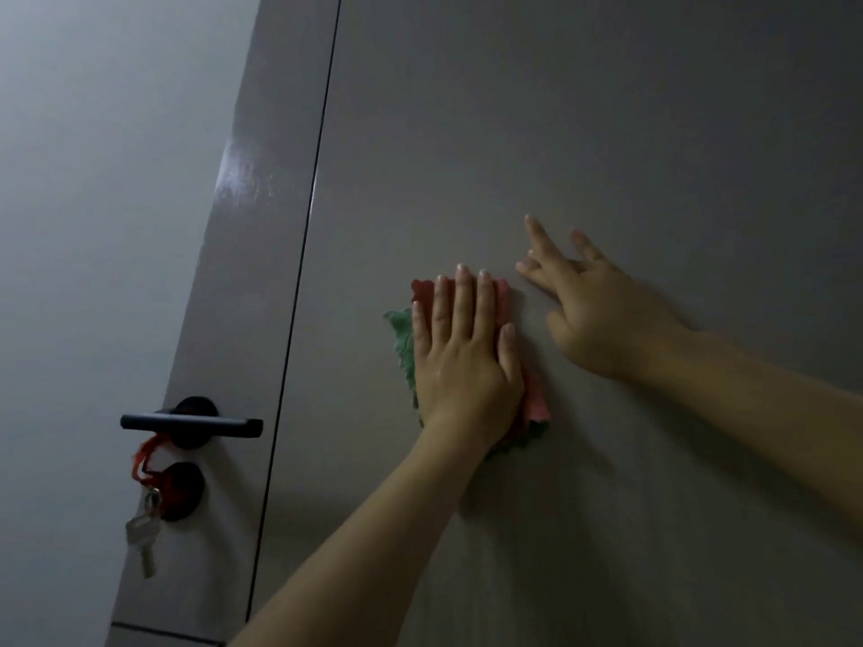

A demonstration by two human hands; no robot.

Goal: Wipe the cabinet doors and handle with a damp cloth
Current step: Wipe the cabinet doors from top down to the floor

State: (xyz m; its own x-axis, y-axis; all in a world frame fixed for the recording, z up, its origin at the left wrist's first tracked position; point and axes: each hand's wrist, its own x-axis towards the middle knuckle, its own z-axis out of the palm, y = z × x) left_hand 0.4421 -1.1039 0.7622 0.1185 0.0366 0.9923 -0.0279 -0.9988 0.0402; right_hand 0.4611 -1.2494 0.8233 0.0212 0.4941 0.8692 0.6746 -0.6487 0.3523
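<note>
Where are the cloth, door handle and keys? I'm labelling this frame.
cloth (401,340), head view, green edge left of the hand.
door handle (191,423), head view, middle of the lever.
keys (142,537), head view, hanging key's blade.

**Both hands flat and raised, arms reaching up**

The left hand (462,347) lies flat with its palm pressed forward, the four fingers (460,296) straight, close together and pointing up, the thumb held alongside on the right. Its bare forearm rises from the lower middle of the view, wrist in line with the hand. The right hand (593,310) sits just beside it, a little higher, with its fingers spread and straight, angled up and to the left, palm facing forward. Its bare forearm enters from the right edge and slopes up toward the left.
</note>
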